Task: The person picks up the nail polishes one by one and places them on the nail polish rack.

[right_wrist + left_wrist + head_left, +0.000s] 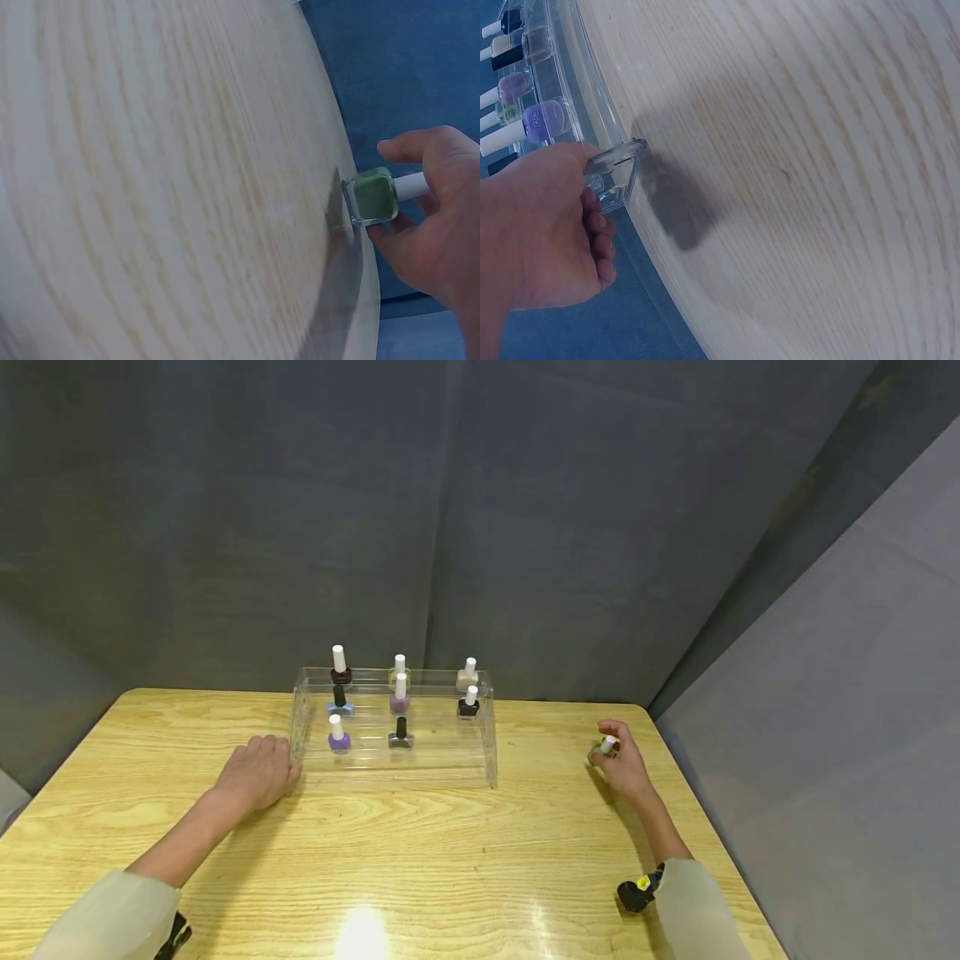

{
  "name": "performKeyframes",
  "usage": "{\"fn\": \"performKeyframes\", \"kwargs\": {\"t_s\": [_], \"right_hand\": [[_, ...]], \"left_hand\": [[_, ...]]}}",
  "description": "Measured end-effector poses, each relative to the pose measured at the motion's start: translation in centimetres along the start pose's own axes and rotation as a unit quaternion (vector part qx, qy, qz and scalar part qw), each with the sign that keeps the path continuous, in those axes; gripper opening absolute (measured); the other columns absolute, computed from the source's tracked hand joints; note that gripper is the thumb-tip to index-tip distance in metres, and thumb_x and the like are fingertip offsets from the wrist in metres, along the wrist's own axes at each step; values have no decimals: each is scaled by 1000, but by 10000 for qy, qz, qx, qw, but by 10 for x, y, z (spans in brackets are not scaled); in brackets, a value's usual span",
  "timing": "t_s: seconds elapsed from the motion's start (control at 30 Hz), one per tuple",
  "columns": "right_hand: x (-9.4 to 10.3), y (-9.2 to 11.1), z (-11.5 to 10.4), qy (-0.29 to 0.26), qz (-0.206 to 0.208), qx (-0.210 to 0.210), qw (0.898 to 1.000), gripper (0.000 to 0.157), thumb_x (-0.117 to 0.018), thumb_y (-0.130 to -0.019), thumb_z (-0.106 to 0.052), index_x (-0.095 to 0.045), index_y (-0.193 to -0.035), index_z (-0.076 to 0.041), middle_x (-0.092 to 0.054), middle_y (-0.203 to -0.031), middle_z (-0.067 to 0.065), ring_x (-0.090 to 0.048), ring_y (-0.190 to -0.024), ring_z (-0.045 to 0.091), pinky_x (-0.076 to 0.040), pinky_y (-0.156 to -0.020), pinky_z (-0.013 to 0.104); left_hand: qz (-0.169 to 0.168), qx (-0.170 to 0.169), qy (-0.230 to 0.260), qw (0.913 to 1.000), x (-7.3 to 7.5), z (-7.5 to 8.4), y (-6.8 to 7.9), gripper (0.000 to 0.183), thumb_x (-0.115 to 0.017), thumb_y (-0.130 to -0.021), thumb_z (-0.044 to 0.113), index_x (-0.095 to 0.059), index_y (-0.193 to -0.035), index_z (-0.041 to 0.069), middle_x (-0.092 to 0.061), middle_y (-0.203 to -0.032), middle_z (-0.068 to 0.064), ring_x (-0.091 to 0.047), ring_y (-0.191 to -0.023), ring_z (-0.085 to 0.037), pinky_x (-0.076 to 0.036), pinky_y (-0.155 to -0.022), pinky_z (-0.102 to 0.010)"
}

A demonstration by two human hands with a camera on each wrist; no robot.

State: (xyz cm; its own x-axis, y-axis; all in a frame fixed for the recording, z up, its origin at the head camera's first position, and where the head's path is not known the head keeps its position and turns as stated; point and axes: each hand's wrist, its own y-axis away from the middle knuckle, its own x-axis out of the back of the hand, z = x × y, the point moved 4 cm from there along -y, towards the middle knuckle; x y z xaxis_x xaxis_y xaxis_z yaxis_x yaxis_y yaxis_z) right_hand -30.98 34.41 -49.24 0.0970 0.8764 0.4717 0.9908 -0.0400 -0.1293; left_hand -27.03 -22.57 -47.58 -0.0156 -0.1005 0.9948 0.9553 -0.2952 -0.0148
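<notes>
A clear tiered acrylic rack [416,779] stands at the back of the table, holding several nail polish bottles with white or black caps. My left hand [258,770] is at its left end. The left wrist view shows the thumb and curled fingers gripping the rack's side panel [619,159]. Toward the table's right edge, a green nail polish bottle [375,196] with a white cap stands upright. Around it my right hand [624,767] has its fingers spread, one fingertip clearly apart from the glass and another by its base.
A purple bottle [339,741] and a grey, black-capped bottle [401,739] sit on the lowest tier. The wooden table [420,860] reaches back to a dark curtain [525,527]; a grey partition [847,693] runs along the right.
</notes>
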Motion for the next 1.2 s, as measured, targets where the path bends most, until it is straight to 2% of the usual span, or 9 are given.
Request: {"fn": "performKeyframes", "kwargs": {"t_s": [0.13,0.23,0.33,0.43,0.57,0.7,0.9,1.2], "right_hand": [[0,1,2,159,45,77,9998,51,-60,-94,7,-37,-140,3,-39,-142,25,-41,-128,45,-42,-91,39],[0,2,4,107,68,138,9998,51,-58,-92,10,-37,-138,5,-40,-140,28,-38,-131,46,-36,-100,53],[1,3,9,56,86,81,9999,52,-56,-91,13,-37,-139,5,-39,-140,29,-36,-133,45,-32,-103,56],[2,4,14,92,153,-18,9998,53,-56,-90,11,-37,-140,5,-41,-137,26,-40,-128,42,-36,-99,51],[4,6,19,236,415,-134,9988,53,-63,-90,5,-40,-138,3,-47,-129,20,-49,-113,33,-43,-86,34],[7,8,22,236,515,-244,9981,50,-65,-92,3,-41,-136,1,-50,-125,19,-50,-104,26,-43,-76,23],[6,11,20,116,440,-184,9988,48,-61,-93,6,-39,-136,2,-49,-126,22,-52,-102,27,-46,-70,21],[-2,11,-8,-267,255,260,9990,47,-60,-91,9,-40,-133,5,-48,-131,26,-49,-113,34,-45,-80,23]], "left_hand": [[-18,-6,-1,10000,0,0,0,33,-52,-101,25,-51,-99,-8,-50,-87,-15,-45,-82,-32,-42,-72,-48],[-7,4,23,10000,2,0,1,32,-52,-101,25,-51,-97,-7,-49,-87,-14,-44,-80,-31,-42,-71,-48],[10,5,30,10000,3,1,1,31,-52,-101,25,-51,-95,-6,-48,-86,-14,-44,-79,-30,-42,-70,-48],[4,13,33,10000,4,0,1,32,-52,-101,25,-51,-96,-7,-49,-87,-14,-45,-81,-31,-42,-72,-49],[-28,46,39,10000,3,0,1,32,-52,-102,25,-51,-97,-7,-49,-87,-15,-45,-82,-32,-42,-73,-50],[-7,35,43,10000,2,1,1,30,-52,-101,25,-50,-93,-4,-48,-85,-13,-45,-80,-31,-42,-71,-48],[17,-34,35,10000,3,1,3,30,-52,-101,25,-49,-92,-4,-46,-83,-12,-42,-77,-29,-41,-68,-46],[69,-19,65,10000,3,2,2,31,-53,-101,24,-50,-94,-6,-50,-86,-14,-46,-80,-32,-42,-71,-49]]}}
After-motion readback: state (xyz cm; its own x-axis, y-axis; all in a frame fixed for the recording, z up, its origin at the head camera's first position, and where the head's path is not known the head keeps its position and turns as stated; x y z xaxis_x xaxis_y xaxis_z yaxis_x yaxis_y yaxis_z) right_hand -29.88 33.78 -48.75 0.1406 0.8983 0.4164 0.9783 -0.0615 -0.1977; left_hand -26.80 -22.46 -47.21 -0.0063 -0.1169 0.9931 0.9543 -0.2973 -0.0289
